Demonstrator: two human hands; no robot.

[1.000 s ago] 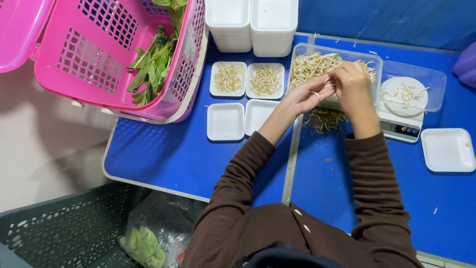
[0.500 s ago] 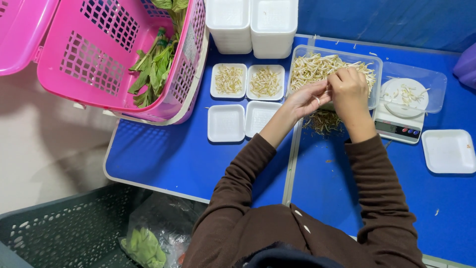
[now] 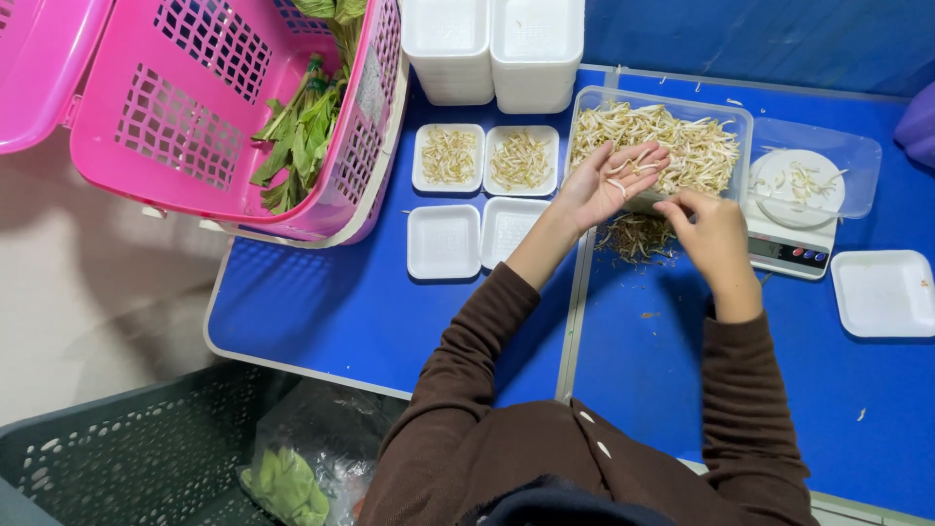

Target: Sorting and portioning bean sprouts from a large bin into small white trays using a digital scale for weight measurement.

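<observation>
A few sprouts lie in the left hand, palm up, fingers spread, at the tub rim. The right hand pinches beside it; what it grips is too small to tell. Under both lies one trimmings pile. Left of the fingers, four trays, two filled; right, one scale. The pink basket is cut off

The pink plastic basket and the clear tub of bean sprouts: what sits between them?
In the head view, four small white foam trays: the back two hold sprouts, the front two are empty.
</observation>
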